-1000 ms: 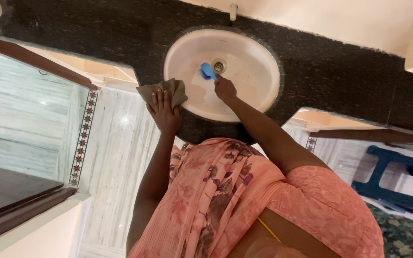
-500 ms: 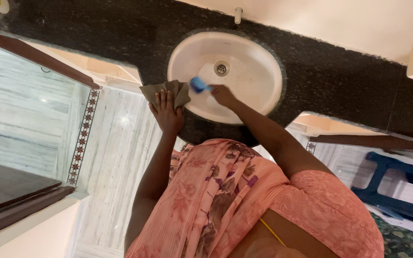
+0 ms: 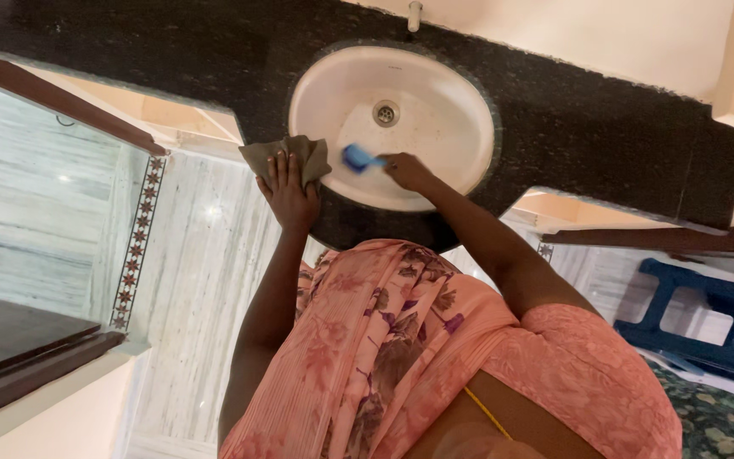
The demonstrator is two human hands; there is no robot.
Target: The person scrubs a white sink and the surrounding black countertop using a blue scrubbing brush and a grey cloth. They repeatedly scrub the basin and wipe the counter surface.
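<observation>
head view: only camera, looks down past a pink floral garment (image 3: 401,357)
left hand (image 3: 286,191): fingers flat and spread, pressed on a folded grey-brown cloth (image 3: 286,155)
cloth: lies on the black granite counter (image 3: 214,59), at the near-left rim of the basin
right hand (image 3: 405,170): closed around a blue brush (image 3: 357,158), grip end hidden in the fist
brush: blue head inside the white oval basin (image 3: 435,110), against its near-left wall, close to the cloth but apart from it
drain (image 3: 386,111): basin centre, beyond the brush, not touched
tap (image 3: 414,14): at the counter's far edge, behind the basin
blue plastic stool (image 3: 707,327): on the floor, far right
</observation>
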